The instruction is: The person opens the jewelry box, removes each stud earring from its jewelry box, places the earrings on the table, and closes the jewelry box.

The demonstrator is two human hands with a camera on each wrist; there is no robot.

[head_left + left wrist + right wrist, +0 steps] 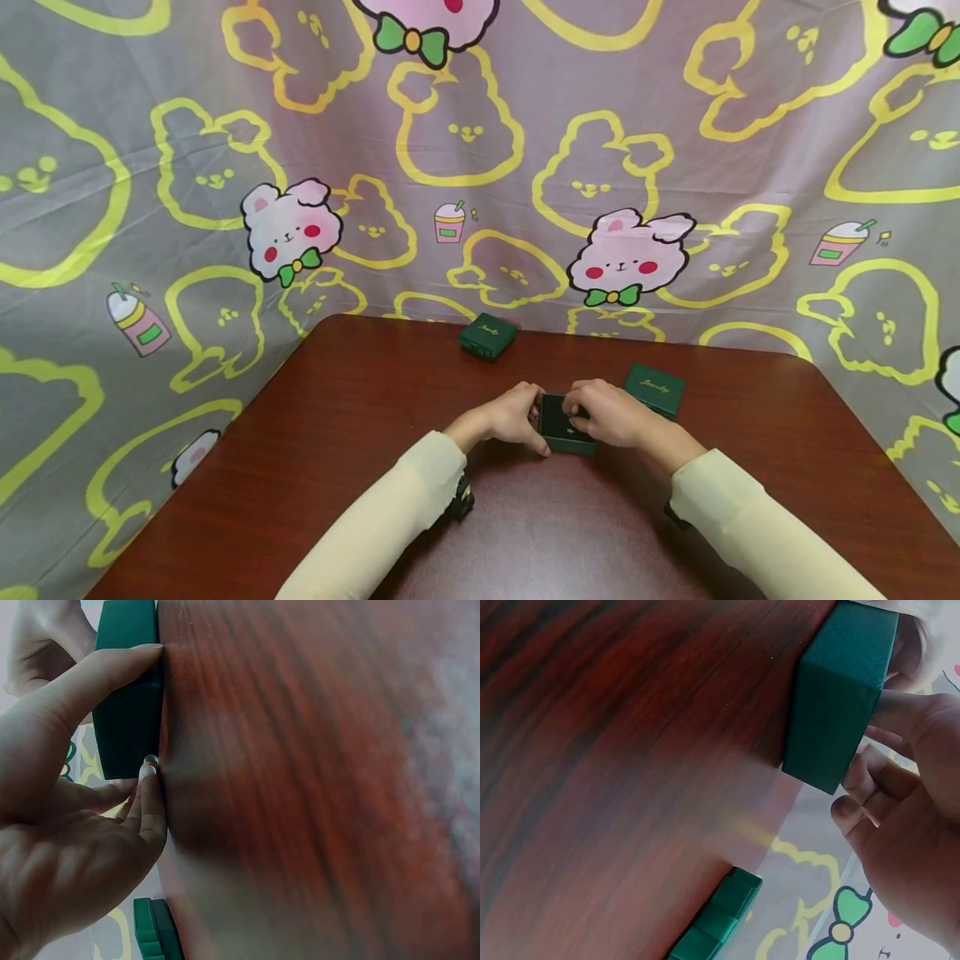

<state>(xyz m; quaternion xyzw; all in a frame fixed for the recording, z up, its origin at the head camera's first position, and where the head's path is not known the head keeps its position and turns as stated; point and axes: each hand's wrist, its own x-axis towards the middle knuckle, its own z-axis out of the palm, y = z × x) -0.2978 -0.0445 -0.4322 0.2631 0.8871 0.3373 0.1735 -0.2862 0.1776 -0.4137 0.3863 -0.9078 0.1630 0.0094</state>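
An open green jewelry box (567, 445) with a black insert (553, 417) sits on the table. A small silvery star-like piece (571, 432) shows on the insert. My left hand (513, 414) grips the box's left end, thumb (127, 666) along the near side and the other fingers around the far corner. From the right, my right hand (606, 414) reaches over the rim with bent fingers down at the insert. Its fingertips are partly hidden by the box wall in the right wrist view, and I cannot tell if they pinch anything.
The green lid (654, 388), lettered in gold, lies just beyond the right hand. A second green box (488, 336), closed, stands at the back edge of the brown table (375, 375). A patterned cloth (510, 150) hangs behind and at the sides.
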